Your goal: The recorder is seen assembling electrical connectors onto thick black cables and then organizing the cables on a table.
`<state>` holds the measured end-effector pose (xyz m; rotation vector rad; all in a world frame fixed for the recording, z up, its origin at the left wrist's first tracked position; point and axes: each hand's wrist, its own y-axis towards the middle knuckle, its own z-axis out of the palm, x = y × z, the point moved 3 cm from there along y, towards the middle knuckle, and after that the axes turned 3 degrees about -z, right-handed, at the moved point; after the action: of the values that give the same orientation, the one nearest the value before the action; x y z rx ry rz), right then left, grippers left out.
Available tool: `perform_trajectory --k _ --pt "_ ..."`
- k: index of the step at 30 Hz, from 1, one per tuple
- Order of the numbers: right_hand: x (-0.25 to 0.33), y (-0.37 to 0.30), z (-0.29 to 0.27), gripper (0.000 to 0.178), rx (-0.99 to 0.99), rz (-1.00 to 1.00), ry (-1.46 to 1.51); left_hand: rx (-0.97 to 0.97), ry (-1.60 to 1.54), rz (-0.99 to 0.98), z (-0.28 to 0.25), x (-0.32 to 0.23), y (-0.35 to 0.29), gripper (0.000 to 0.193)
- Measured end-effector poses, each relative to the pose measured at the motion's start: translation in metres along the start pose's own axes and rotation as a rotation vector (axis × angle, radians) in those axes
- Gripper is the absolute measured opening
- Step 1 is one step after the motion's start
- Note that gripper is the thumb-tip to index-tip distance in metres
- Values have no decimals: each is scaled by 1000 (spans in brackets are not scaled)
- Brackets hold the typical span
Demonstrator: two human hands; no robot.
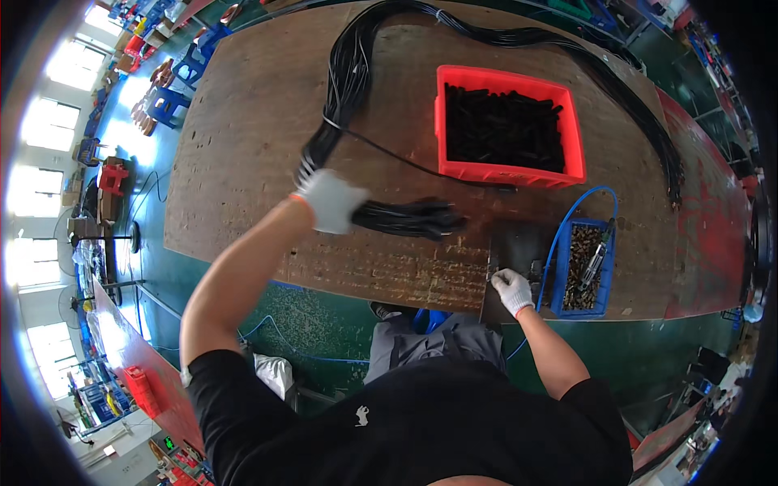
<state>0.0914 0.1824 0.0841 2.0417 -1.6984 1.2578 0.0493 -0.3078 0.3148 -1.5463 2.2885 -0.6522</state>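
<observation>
My left hand (331, 201), in a white glove with an orange cuff, is over a thick bundle of black cables (405, 219) on the wooden table. Motion smears its fingers, so their grip does not show. From there the bundle (350, 73) bends up and around the far side. One single cable (397, 155) runs off it to the right, below a red bin. My right hand (512, 292), gloved too, is closed in a pinch at the edge of a dark metal plate (519, 241). What it pinches, if anything, is too small to name.
The red bin (577, 138) holds many black tubular pieces (502, 125). Right of my right hand, a blue tray (598, 310) contains small brass-coloured parts (579, 251). A metal air tool (596, 263) with a blue hose (559, 231) lies across it. Blue stools (168, 105) stand on the floor at far left.
</observation>
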Motion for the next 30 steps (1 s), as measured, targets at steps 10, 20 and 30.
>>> perform_trajectory --k 10,20,30 --pt "154 -16 97 27 -234 -243 -302 -663 -177 -892 263 156 -343 56" --pt "305 125 216 39 -85 -330 -710 -67 -1402 -1367 597 -154 -513 55" --pt "394 267 303 47 185 -361 -1104 83 -1837 -1639 620 -248 -563 56"
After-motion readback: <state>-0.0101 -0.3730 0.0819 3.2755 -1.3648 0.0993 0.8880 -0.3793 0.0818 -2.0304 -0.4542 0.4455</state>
